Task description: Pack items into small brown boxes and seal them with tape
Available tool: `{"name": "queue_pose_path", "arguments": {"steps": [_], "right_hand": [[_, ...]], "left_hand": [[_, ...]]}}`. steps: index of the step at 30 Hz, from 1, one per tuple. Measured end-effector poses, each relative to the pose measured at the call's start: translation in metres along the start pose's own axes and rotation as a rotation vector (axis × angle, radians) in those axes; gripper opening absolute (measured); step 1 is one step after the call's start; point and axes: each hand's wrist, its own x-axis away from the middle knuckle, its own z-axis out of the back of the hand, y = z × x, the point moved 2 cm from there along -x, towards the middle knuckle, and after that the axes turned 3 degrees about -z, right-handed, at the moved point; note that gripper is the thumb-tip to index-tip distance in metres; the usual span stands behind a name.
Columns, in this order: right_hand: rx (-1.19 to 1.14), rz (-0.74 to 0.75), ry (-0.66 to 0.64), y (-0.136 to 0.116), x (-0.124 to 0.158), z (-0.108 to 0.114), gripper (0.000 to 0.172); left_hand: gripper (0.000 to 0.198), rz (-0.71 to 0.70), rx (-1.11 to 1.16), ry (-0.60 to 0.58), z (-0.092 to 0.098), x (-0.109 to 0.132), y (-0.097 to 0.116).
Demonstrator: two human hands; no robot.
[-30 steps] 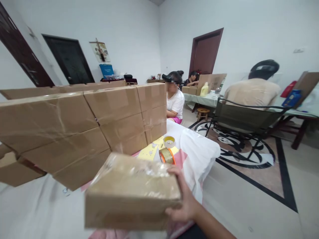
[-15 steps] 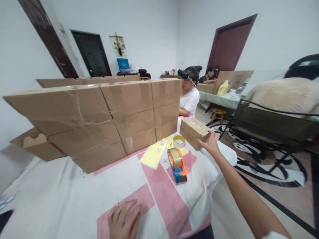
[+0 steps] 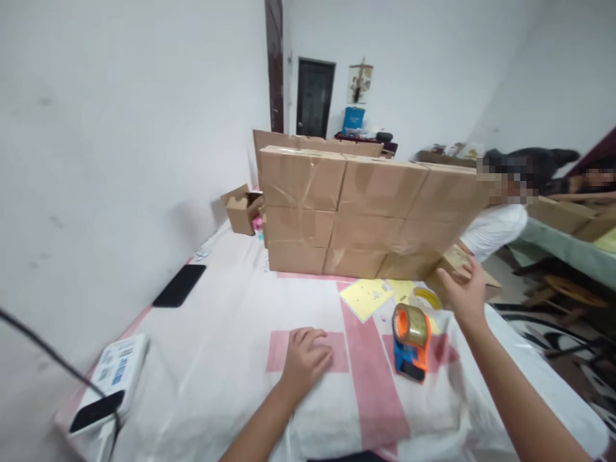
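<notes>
Cardboard wall: a stack of sealed brown cartons (image 3: 366, 218), three rows high, stands across the far part of the cloth-covered table (image 3: 231, 359); it is the landmark for every place given below.
Small carton: a taped brown box (image 3: 455, 263) sits at the wall's lower right corner, touching or just beside the bottom row, partly hidden by the hand.
Right hand: the right hand (image 3: 466, 296) is stretched out with fingers spread against the near side of the small carton; palm and fingers press on it, but whether the fingers wrap round an edge cannot be told.
Left hand: the left hand (image 3: 305, 358) lies palm down on the cloth, well in front of the wall's middle, fingers loosely curled and holding nothing.
Tape dispenser: an orange and blue tape dispenser (image 3: 410, 340) with a brown roll stands on the cloth in front of the wall's right part, between the two hands and nearer the right one.
Tape roll: a loose roll with a yellow core (image 3: 426, 298) lies just in front of the wall's right end, beside the right hand.
Yellow sheet: a pale yellow sheet (image 3: 368, 298) lies flat near the wall's base.
Open box: a small open carton (image 3: 240, 208) sits just left of the wall.
Black pad: a flat dark pad (image 3: 179, 285) lies well left of the wall.
Other person: a person in a white top (image 3: 495, 228) sits behind the wall's right end.
</notes>
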Motion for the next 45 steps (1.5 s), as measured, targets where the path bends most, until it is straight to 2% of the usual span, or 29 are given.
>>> {"name": "queue_pose_path", "arguments": {"steps": [3, 4, 6, 9, 12, 15, 18, 20, 24, 26, 29, 32, 34, 37, 40, 42, 45], "right_hand": [[-0.302, 0.190, -0.290, -0.109, 0.048, -0.028, 0.045], [-0.342, 0.252, -0.393, -0.143, 0.066, -0.042, 0.034], [-0.424, 0.373, -0.572, -0.204, 0.105, -0.076, 0.024], [-0.515, 0.427, -0.803, -0.272, 0.161, -0.148, 0.020], [-0.471, 0.415, -0.961, -0.324, 0.207, -0.235, 0.030], [-0.232, 0.395, -1.021, -0.369, 0.232, -0.320, 0.049], [0.065, 0.300, -1.025, -0.401, 0.233, -0.391, 0.071], [0.194, 0.290, -0.962, -0.416, 0.225, -0.429, 0.074], [0.340, 0.273, -0.826, -0.424, 0.210, -0.485, 0.051], [0.378, 0.256, -0.819, -0.421, 0.207, -0.502, 0.045], [0.388, 0.269, -0.809, -0.415, 0.202, -0.514, 0.042], [0.368, 0.278, -0.827, -0.415, 0.198, -0.509, 0.041], [0.347, 0.280, -0.877, -0.419, 0.199, -0.496, 0.040], [0.287, 0.320, -0.973, -0.426, 0.212, -0.460, 0.035], [0.201, 0.386, -1.036, -0.424, 0.237, -0.405, 0.032], [0.151, 0.416, -1.046, -0.412, 0.254, -0.362, 0.034], [0.085, 0.473, -1.045, -0.382, 0.271, -0.297, 0.036]], "left_hand": [[0.013, 0.060, 0.055, 0.085, 0.020, -0.006, -0.011], [0.015, 0.100, 0.060, 0.126, 0.032, -0.011, -0.021], [0.016, 0.240, 0.047, 0.224, 0.060, -0.026, -0.055], [0.022, 0.496, -0.010, 0.389, 0.101, -0.064, -0.137], [0.051, 0.709, -0.099, 0.492, 0.119, -0.109, -0.237], [0.093, 0.844, -0.155, 0.438, 0.110, -0.150, -0.331], [0.112, 0.901, -0.171, 0.339, 0.089, -0.184, -0.402], [0.114, 0.917, -0.164, 0.285, 0.075, -0.203, -0.438], [0.119, 0.908, -0.147, 0.234, 0.053, -0.226, -0.483], [0.121, 0.895, -0.147, 0.239, 0.046, -0.227, -0.494], [0.123, 0.863, -0.172, 0.260, 0.043, -0.218, -0.495], [0.125, 0.844, -0.230, 0.298, 0.049, -0.200, -0.481], [0.124, 0.856, -0.270, 0.323, 0.057, -0.184, -0.466], [0.118, 0.889, -0.334, 0.374, 0.074, -0.156, -0.432], [0.110, 0.915, -0.402, 0.438, 0.091, -0.125, -0.388], [0.111, 0.919, -0.430, 0.466, 0.101, -0.105, -0.353], [0.123, 0.909, -0.439, 0.487, 0.112, -0.074, -0.292]]}}
